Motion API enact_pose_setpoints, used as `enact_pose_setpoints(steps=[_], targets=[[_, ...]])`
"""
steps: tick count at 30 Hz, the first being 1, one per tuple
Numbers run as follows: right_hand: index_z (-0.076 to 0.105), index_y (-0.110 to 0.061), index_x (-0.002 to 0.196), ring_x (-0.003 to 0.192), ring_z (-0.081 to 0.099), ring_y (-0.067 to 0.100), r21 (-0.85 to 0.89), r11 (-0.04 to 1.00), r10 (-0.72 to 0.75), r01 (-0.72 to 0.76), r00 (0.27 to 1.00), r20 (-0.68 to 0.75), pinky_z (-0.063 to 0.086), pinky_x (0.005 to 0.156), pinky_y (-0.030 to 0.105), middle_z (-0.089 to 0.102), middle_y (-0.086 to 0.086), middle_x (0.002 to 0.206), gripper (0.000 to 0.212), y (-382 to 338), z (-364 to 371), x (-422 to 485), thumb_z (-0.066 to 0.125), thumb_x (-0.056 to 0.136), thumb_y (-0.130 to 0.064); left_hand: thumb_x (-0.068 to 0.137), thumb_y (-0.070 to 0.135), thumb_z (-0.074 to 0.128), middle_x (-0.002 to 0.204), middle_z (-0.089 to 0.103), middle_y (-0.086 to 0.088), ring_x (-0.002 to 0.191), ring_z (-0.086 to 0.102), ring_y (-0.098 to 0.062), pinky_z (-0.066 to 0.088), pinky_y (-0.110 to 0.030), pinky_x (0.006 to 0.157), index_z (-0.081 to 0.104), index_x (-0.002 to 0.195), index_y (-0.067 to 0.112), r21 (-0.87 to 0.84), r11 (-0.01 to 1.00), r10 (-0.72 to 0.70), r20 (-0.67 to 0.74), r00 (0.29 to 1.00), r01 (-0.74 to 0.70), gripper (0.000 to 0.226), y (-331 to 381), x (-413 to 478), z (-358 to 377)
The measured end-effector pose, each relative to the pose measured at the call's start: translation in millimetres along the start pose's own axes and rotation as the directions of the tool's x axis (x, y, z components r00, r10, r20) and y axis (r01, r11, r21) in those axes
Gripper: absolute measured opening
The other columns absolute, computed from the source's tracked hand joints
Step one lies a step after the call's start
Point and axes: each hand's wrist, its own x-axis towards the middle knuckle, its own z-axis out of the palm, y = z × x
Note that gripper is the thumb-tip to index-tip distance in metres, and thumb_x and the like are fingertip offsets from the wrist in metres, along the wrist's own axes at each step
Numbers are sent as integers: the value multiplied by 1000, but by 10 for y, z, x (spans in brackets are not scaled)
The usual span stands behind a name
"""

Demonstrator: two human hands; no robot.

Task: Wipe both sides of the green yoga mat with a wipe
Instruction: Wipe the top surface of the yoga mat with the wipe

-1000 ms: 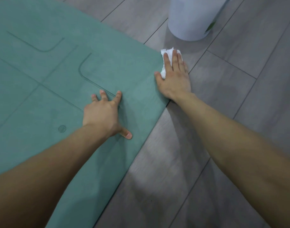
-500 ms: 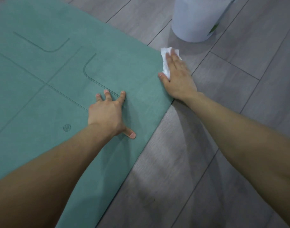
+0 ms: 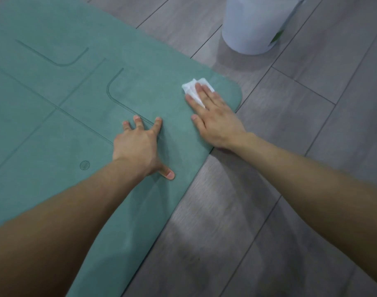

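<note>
The green yoga mat (image 3: 55, 129) lies flat on the floor, its printed guide lines facing up and its rounded corner at the right. A crumpled white wipe (image 3: 193, 87) sits on the mat just inside that corner. My right hand (image 3: 215, 116) presses the wipe down with straight fingers; part of the wipe is hidden under them. My left hand (image 3: 138, 146) rests on the mat with fingers spread, a little to the left of the right hand and nearer to me.
A white round container (image 3: 254, 24) with a green mark stands on the grey wood-plank floor (image 3: 290, 146) beyond the mat's corner. The floor stretches to the right and toward me along the mat's edge.
My right hand has slid the wipe leftward from the mat's edge at the corner to fully on the mat surface. My left hand has stayed planted on the mat.
</note>
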Motion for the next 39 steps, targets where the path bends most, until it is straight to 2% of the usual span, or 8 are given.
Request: enact_pose_setpoints(steps=[6,12,17,24,31,35,37,39], targets=[[9,-12,170,165,1,25,-8,969,248,-248,969,14,2,133,44,4,11,178,68,92,-106,570,21,111,-43,27,93,81,174,7,-18,158,18,-45,42,-55,113,-5,165,42,-16,1000,-6,16,1000,7,170,6,-18,-16],[14,-13,170,165,5,21,-32,995,-99,99,995,15,7,134,42,11,6,177,67,-401,56,-210,24,111,-44,28,95,79,174,10,-19,157,21,-46,45,-55,111,-4,165,41,14,1000,-4,-9,1000,4,169,-13,-17,-25],[7,-10,170,165,0,25,-8,960,281,-281,958,57,1,133,43,2,11,178,72,327,-194,544,18,110,-49,25,93,82,172,13,-20,154,25,-47,44,-56,111,-1,165,42,2,1000,0,2,1000,0,170,4,-1,4],[12,-11,170,165,1,20,-21,990,138,-138,990,-19,5,134,44,7,7,178,70,-312,101,-374,21,110,-46,27,95,80,172,15,-20,154,26,-47,46,-56,108,-2,165,40,31,999,14,-10,1000,-14,170,-2,12,-1],[5,-6,169,164,-2,26,21,853,521,-521,853,-30,-1,133,43,1,15,177,74,258,-72,40,19,109,-48,23,95,79,173,14,-19,155,25,-46,45,-57,110,-3,165,42,25,1000,5,4,1000,-5,172,-11,14,30],[7,-10,170,164,-6,20,25,977,212,-212,977,-18,2,134,45,-2,7,178,71,-503,80,-639,21,110,-46,22,97,77,171,18,-20,153,29,-46,47,-55,107,-1,165,41,44,999,8,-6,1000,-7,172,21,10,-13],[8,-11,170,164,-6,18,-4,1000,31,-31,999,21,6,134,45,0,5,178,68,-650,89,-842,23,112,-43,22,99,75,171,20,-19,151,33,-45,48,-54,106,0,165,41,54,998,24,-10,1000,-24,171,37,16,-55],[5,-14,170,164,-5,17,-17,1000,1,0,999,40,5,134,43,0,4,178,67,-425,9,-589,21,112,-43,24,102,71,171,22,-17,149,37,-42,49,-51,105,1,165,43,63,997,48,-9,999,-48,168,14,-21,-70]])
